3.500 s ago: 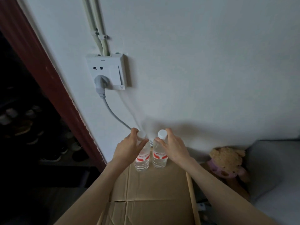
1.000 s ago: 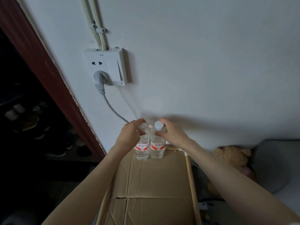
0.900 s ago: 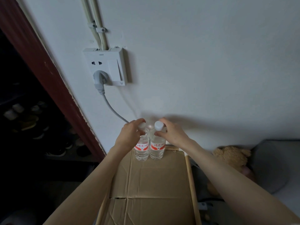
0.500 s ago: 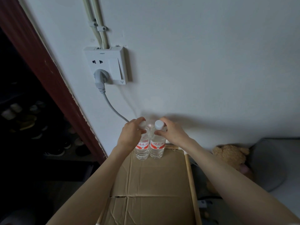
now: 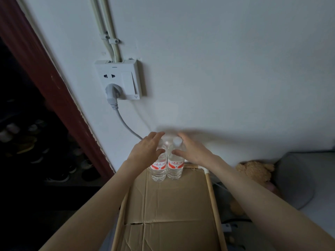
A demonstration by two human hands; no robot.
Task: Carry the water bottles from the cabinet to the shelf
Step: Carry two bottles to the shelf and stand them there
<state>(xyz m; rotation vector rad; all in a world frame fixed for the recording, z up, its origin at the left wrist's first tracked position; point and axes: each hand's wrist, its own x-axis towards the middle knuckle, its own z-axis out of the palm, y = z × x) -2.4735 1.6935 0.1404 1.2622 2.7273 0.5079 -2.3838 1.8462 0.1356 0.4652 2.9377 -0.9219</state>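
Two clear water bottles with red-and-white labels stand side by side on the far end of a cardboard-covered shelf top (image 5: 172,201), against the white wall. My left hand (image 5: 146,150) is at the neck of the left bottle (image 5: 159,168), fingers straightened and spread, thumb apart. Around the neck of the right bottle (image 5: 175,166) is my right hand (image 5: 192,151), its fingers loosened beside the white cap and its thumb near the neck. Both hands are slightly blurred. Both bottles rest upright on the cardboard.
A white wall socket (image 5: 118,79) with a grey plug and cable (image 5: 126,124) hangs above left of the bottles. A dark red door frame (image 5: 54,91) borders a dark room with shoes at left. A brown teddy bear (image 5: 255,171) and grey cushion (image 5: 297,178) lie at right.
The fingers of both hands have straightened and spread away from the bottle caps they pinched before. The bottles stay in place on the cardboard.
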